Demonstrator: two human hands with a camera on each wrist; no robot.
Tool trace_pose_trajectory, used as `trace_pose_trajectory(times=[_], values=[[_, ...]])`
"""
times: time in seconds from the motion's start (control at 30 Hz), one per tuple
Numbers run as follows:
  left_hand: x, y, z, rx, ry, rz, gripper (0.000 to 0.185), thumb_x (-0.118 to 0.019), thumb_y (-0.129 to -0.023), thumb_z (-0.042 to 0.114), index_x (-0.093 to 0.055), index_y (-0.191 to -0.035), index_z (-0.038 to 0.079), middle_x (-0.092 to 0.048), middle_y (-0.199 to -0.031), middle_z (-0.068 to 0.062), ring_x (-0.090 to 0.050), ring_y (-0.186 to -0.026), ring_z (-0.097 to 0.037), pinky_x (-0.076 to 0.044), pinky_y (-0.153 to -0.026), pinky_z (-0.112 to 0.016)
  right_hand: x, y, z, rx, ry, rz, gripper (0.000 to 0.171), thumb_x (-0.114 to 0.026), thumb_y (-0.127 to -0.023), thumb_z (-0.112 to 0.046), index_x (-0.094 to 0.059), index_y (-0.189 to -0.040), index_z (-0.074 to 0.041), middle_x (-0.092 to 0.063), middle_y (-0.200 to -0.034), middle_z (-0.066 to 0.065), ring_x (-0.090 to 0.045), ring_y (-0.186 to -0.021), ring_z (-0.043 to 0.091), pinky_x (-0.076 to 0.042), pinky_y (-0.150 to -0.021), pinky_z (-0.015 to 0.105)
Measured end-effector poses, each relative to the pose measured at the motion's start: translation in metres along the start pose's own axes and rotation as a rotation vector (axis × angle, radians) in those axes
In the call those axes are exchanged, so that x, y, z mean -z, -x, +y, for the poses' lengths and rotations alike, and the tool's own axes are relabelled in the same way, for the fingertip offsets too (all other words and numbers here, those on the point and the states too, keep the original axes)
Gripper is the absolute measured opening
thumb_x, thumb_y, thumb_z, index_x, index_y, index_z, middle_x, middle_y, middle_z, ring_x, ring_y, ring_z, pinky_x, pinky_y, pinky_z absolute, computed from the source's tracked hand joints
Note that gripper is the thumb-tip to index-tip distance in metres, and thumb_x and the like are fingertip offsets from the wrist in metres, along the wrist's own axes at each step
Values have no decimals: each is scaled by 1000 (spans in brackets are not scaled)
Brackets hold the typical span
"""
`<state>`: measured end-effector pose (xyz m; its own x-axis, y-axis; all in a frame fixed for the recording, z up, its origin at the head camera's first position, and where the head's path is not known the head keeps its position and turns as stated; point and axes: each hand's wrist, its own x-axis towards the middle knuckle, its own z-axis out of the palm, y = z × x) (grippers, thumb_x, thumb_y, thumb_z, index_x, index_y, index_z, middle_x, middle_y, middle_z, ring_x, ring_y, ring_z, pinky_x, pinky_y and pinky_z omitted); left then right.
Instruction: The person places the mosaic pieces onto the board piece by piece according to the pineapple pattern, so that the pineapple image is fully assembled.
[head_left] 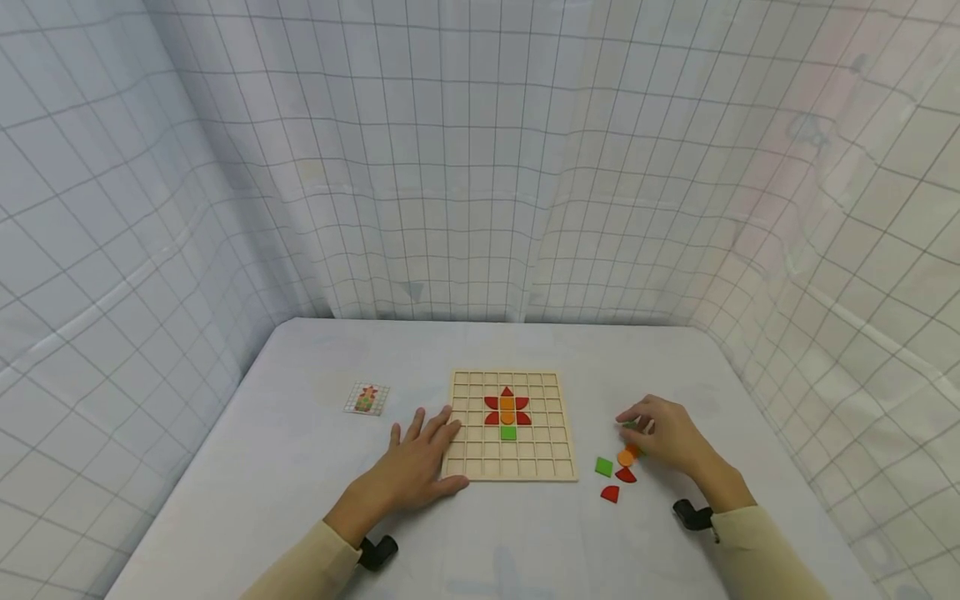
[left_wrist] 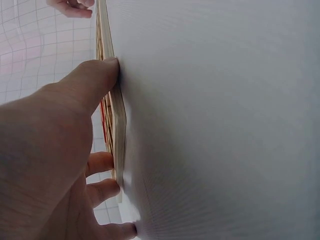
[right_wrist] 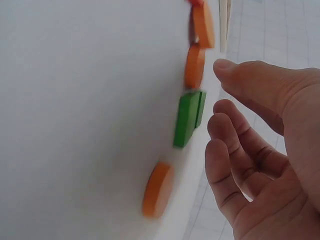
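A wooden grid board lies on the table. In its middle, red pieces surround a column of orange pieces, with a green square below. My left hand rests at the board's left side, fingers spread on its edge and thumb at the near corner. To the right of the board, my right hand hovers over loose pieces with its fingers loosely bent. In the right wrist view, green pieces and an orange disc lie just beyond the fingertips, and nothing sits between fingers and thumb.
A small card with a coloured pattern on a grid lies left of the board. Near the right hand are a loose green square, an orange disc and red quarter-round pieces. Checked white curtains enclose the table.
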<state>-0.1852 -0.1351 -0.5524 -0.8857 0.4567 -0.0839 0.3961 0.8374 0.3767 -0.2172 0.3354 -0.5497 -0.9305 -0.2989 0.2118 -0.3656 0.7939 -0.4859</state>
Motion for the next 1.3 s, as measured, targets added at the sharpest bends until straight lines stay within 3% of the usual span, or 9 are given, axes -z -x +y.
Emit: trace_pose_trajectory(times=[0.23,0.53,0.8,0.93,1.07,1.3], values=[[1,0,1,3,4,-7,99,-78,-107,64,-41,-180,9,-27,-195,-16,-22,-178,-62,-23,-131,-94,13,21,17,-54,0,13,19,-97,-95,-11,-91,-113,-13,-79,-105,-1,-68,-90,9,-56,-68,23],[3,-1,3,12,5,-8,100,-78,-106,65,-40,-181,10,-25,-196,-15,-21,-178,-61,-22,-132,-93,14,34,25,33,-92,-47,28,-101,-93,-18,-92,-119,-21,-73,-107,-4,-61,-87,5,-57,-74,22],[3,0,4,5,9,-6,100,-79,-107,63,-40,-180,9,-26,-195,-16,-21,-178,-62,-22,-131,-94,7,32,22,123,-157,-109,33,-102,-91,-17,-93,-122,-24,-68,-112,0,-60,-81,4,-57,-72,21],[3,-1,4,3,8,-9,99,-78,-107,64,-40,-180,9,-26,-195,-16,-21,-178,-62,-22,-131,-94,5,28,19,172,-132,-132,31,-102,-92,-21,-93,-121,-26,-67,-111,-3,-61,-91,8,-57,-77,22],[3,-1,3,6,1,-13,99,-78,-107,64,-40,-181,9,-26,-195,-16,-22,-178,-62,-23,-131,-94,5,23,16,158,-93,-179,26,-101,-93,-26,-93,-117,-30,-65,-112,-8,-58,-99,5,-55,-85,23],[3,-1,3,15,3,-17,99,-79,-106,63,-40,-180,9,-26,-195,-16,-21,-178,-62,-23,-131,-94,4,15,10,150,-68,-229,22,-100,-94,-21,-92,-113,-27,-68,-109,-9,-60,-97,5,-56,-85,25]])
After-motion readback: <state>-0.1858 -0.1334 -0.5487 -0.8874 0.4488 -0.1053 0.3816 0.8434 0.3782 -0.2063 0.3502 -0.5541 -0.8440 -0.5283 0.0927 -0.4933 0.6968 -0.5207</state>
